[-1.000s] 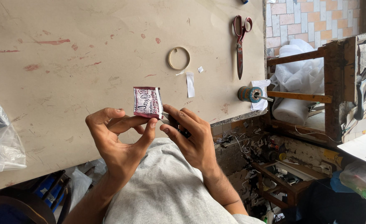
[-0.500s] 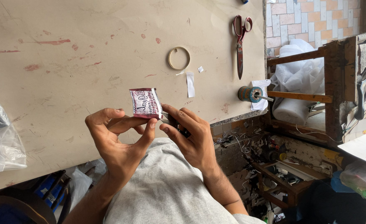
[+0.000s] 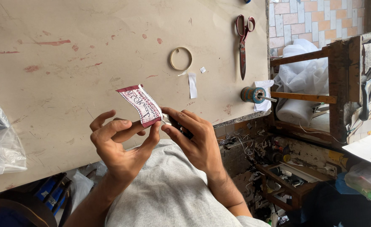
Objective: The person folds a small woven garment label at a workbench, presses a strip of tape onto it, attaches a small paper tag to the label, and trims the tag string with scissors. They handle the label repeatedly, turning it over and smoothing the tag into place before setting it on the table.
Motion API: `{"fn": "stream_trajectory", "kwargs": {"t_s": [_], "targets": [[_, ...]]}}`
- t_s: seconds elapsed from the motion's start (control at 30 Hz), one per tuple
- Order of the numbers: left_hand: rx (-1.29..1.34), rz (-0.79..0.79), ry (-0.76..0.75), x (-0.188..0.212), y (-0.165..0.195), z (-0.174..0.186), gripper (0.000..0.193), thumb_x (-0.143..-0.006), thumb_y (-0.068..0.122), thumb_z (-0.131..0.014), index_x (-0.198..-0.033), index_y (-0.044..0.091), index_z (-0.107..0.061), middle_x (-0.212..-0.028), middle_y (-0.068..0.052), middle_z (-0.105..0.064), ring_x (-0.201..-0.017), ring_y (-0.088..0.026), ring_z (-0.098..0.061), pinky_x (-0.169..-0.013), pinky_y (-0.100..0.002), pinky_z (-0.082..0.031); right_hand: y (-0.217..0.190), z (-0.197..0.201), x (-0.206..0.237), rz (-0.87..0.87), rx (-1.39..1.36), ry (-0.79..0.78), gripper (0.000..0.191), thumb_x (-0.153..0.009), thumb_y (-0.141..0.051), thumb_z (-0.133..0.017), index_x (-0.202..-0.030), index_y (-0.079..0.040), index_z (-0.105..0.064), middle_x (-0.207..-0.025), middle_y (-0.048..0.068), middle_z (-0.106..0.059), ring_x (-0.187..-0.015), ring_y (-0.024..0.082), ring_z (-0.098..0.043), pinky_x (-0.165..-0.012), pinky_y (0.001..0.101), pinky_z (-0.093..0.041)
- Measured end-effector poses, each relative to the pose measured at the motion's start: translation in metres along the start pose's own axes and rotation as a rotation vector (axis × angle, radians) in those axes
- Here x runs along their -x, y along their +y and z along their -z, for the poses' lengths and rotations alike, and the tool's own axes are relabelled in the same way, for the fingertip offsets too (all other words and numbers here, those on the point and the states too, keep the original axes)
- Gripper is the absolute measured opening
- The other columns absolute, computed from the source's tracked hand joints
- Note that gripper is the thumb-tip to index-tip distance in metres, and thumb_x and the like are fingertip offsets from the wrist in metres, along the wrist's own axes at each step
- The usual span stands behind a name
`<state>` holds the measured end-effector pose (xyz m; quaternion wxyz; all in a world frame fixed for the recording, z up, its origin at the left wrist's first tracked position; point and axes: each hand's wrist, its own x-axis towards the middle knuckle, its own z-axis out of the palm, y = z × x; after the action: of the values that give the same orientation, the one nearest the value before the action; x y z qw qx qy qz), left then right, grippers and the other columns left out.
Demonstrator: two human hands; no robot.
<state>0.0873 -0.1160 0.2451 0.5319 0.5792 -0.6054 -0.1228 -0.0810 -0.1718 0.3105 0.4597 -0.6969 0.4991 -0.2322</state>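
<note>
Head view: left hand pinched the lower end of a small woven label, thumb and forefinger closed on it, other fingers fanned out of the way. The label stood up off the grip, tilted, maroon edge at top, held in the air just above the near edge of the table, likely so both faces stayed reachable. Right hand was pressed together around a small dark tool, mostly hidden, can't tell what kind; its tip met the label's lower corner right beside the left thumb.

Table: pale board, scuffed, red smears. On it, well clear of the hands: a tape ring, a white paper strip, red-handled scissors near the right edge, a thread spool at that edge. Crumpled clear plastic bag on the left.

Room: wooden frame with white sheeting right of the table, tiled wall behind, cluttered shelves of wires and parts below.
</note>
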Motion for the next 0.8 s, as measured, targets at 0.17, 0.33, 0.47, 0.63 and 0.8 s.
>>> {"fn": "stream_trajectory", "kwargs": {"t_s": [0.17,0.33,0.47,0.63,0.8], "targets": [[-0.035,-0.025,-0.017,0.002,-0.003,-0.001,0.074,-0.083,0.006,-0.095,-0.126,0.008,-0.035,-0.090,-0.004,-0.076,-0.091,-0.006,-0.062,-0.115,-0.047,-0.036,0.000,0.004,0.000,-0.020,0.002,-0.037,0.041,-0.096,-0.022,-0.073,-0.134,-0.007,-0.068,-0.085,0.008,-0.066,-0.070,0.016,-0.060,-0.064,0.0314,-0.050],[-0.052,-0.014,-0.024,0.002,-0.001,0.000,0.074,-0.085,0.005,-0.094,-0.128,0.008,-0.034,-0.094,-0.002,-0.077,-0.111,-0.012,-0.056,-0.117,-0.045,-0.035,0.008,0.004,0.000,0.079,0.017,-0.064,0.037,-0.098,-0.024,-0.075,-0.129,-0.004,-0.068,-0.099,0.010,-0.073,-0.087,0.017,-0.070,-0.078,0.0314,-0.056],[-0.050,-0.004,-0.039,-0.001,-0.001,0.002,0.073,-0.086,0.003,-0.093,-0.129,0.007,-0.034,-0.094,-0.002,-0.076,-0.116,-0.016,-0.055,-0.117,-0.045,-0.035,0.016,0.003,0.003,0.034,-0.010,0.020,0.031,-0.092,-0.016,-0.079,-0.119,-0.005,-0.071,-0.092,0.008,-0.073,-0.078,0.014,-0.069,-0.071,0.0287,-0.057],[-0.083,-0.033,-0.038,-0.004,0.002,0.003,0.072,-0.087,0.002,-0.093,-0.127,0.008,-0.034,-0.092,-0.002,-0.078,-0.100,-0.011,-0.063,-0.116,-0.046,-0.033,0.020,-0.005,0.005,0.112,0.101,0.285,0.024,-0.080,-0.004,-0.086,-0.101,-0.009,-0.075,-0.079,0.000,-0.074,-0.055,0.006,-0.054,-0.051,0.0238,-0.043],[-0.089,-0.015,-0.031,-0.006,0.007,0.000,0.070,-0.085,0.005,-0.094,-0.125,0.009,-0.036,-0.091,-0.004,-0.078,-0.084,-0.011,-0.064,-0.114,-0.048,-0.033,0.022,-0.012,-0.003,0.217,0.102,0.246,0.026,-0.084,-0.003,-0.085,-0.109,-0.008,-0.077,-0.083,0.000,-0.072,-0.063,0.006,-0.060,-0.055,0.0238,-0.046]]}}
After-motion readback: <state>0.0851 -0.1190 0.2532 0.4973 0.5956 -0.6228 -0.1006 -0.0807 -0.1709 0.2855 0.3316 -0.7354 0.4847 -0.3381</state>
